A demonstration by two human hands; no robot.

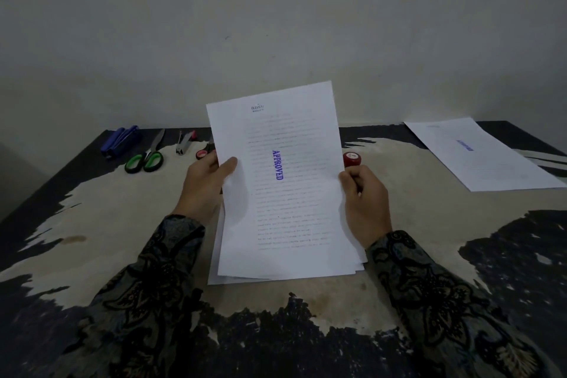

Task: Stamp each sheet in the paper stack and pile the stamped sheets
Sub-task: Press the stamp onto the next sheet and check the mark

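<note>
Above the middle of the surface [92, 224] we hold a stamped sheet [276, 199] — light, limp, easily creased — left hand [204, 186] pinching its left edge, right hand [365, 199] touching the right edge while its grip wraps a red stamp [352, 159]. Its long axis runs away from us, top tilted up; edges seem the safest hold.

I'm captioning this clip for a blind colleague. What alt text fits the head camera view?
Two hands lift a printed sheet stamped APPROVED in blue off a paper stack; the left hand pinches its left edge, and the right hand also grips a red stamp. Another stamped sheet lies far right; scissors and staplers far left.
</note>
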